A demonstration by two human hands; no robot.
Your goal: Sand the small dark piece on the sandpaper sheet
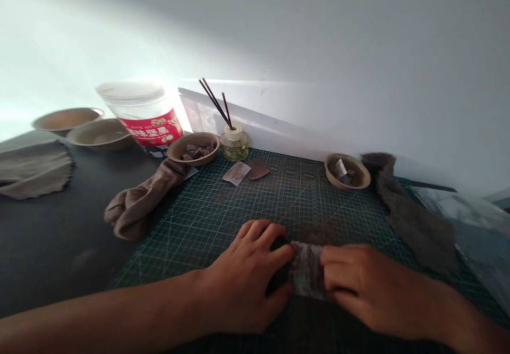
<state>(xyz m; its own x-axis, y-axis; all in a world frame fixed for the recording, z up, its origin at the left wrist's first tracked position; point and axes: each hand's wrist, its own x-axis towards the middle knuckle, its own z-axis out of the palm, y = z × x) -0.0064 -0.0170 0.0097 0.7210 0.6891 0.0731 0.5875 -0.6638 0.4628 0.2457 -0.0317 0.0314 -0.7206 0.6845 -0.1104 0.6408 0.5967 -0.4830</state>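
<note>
Clock read from small pc (305, 271): L hand (249, 277) touching at 9, R hand (364, 285) at 3, both over mat (187, 234), on table (79, 237). At 11, two flat pcs (236, 174) on mat; just behind, bottle (235, 146) w/ sticks (215, 102) in. Btwn 10 & 11, stones (199, 150) in bowl (174, 152); behind it, tub (149, 125). Approx 10, in front of bowl, long cloth (137, 210); farther out, bowl pair (99, 135); nearer 9, flat cloth (35, 170) on table. At 1, side bowl (360, 176) w/ bits (341, 170) in. At 2, other cloth (422, 226); beyond, plastic sheet (474, 247). Behind all, wall (358, 67).
</note>
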